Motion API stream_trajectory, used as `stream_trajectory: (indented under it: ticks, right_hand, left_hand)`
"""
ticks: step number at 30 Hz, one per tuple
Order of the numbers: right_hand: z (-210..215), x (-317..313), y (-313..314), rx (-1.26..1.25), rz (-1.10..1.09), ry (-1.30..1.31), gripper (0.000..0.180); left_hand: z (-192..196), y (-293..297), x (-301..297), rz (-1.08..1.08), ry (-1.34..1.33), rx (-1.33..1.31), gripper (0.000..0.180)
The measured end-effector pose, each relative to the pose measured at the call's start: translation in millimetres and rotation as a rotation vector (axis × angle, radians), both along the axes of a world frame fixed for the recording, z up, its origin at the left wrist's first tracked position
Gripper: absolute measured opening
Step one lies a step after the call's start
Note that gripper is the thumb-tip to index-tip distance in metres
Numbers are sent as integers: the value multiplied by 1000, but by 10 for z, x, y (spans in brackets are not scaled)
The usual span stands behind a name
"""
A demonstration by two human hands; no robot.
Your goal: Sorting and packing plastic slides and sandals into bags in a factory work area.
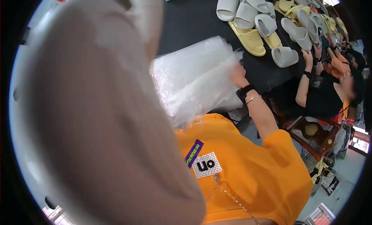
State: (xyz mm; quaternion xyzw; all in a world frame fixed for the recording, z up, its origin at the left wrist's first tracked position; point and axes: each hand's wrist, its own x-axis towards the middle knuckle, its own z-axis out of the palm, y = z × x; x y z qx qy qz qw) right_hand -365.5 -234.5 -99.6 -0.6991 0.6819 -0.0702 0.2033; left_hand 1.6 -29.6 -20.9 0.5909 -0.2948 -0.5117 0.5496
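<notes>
Beige cloth point(97, 120) nearest; right hand point(238, 75) apparently touches clear bags point(193, 75).

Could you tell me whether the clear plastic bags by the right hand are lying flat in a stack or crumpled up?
Flat and stacked: the plastic bags lie in smooth overlapping sheets on the black table, the right hand at their edge.

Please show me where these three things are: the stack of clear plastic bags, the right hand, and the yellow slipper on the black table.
stack of clear plastic bags point(197, 75), head view, middle of the top sheet.
right hand point(238, 75), head view, back of the hand at the stack's edge.
yellow slipper point(248, 39), head view, on its sole.
</notes>
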Motion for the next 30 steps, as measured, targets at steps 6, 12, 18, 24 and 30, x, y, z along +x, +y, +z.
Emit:
stream_trajectory:
  ticks: [6,12,18,24,30]
  right_hand:
    - [383,290,215,-159,69,-210,24]
    - [467,202,953,128,141,-999,28]
    - [926,525,1125,-102,614,-374,57]
    - [770,1157,591,318,671,105,75]
    - [326,1385,491,-118,765,222,80]
  left_hand:
    - [-83,215,155,184,136,-31,29]
    - [84,469,689,506,152,-214,28]
    - [139,454,609,519,163,-221,27]
    - [361,159,935,648,139,-280,27]
    - [647,23,360,461,158,-296,26]
